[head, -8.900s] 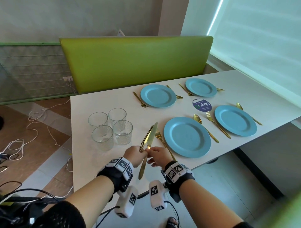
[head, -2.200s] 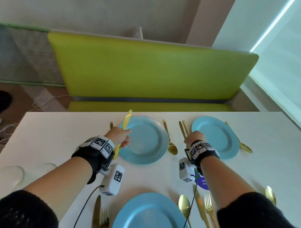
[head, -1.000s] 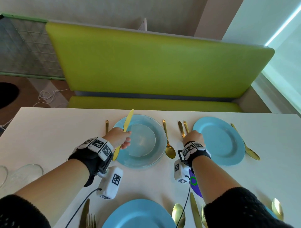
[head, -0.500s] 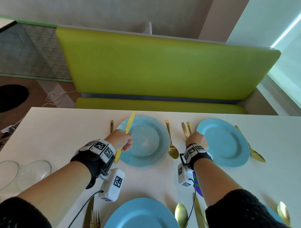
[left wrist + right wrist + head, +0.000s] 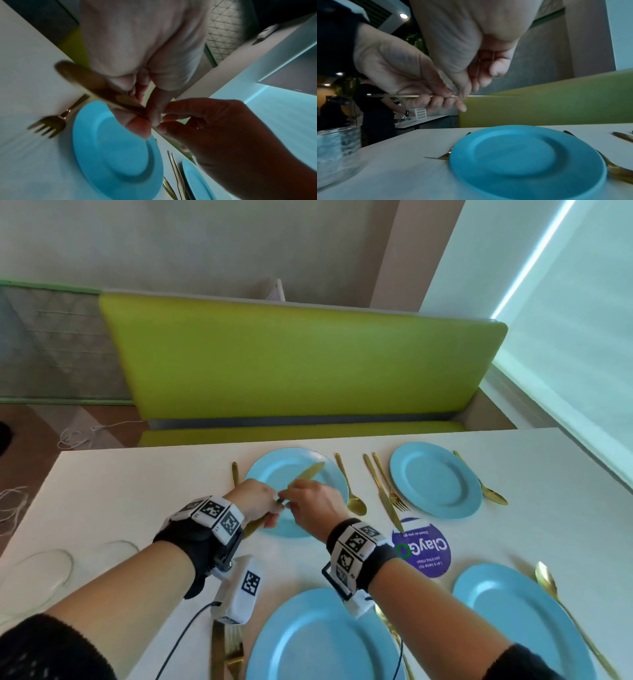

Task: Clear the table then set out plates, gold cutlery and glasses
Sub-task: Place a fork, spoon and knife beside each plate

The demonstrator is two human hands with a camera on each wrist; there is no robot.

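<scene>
I see both hands, left (image 5: 255, 501) and right (image 5: 313, 506), gripping a gold knife (image 5: 306, 473) (blade forward) over the far-left plate (image 5: 274, 470).

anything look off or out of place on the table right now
Only the far-left setting: it has a fork and spoon but no knife laid down. Its gold knife is in the air above the blue plate, pinched by the left hand and right hand.

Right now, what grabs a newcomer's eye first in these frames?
Both hands meet over the far-left round blue plate: the left hand and right hand pinch one gold table knife above it. Behind the white table runs a bright lime-green bench backrest. Between the four plates lies a round purple sticker.
</scene>
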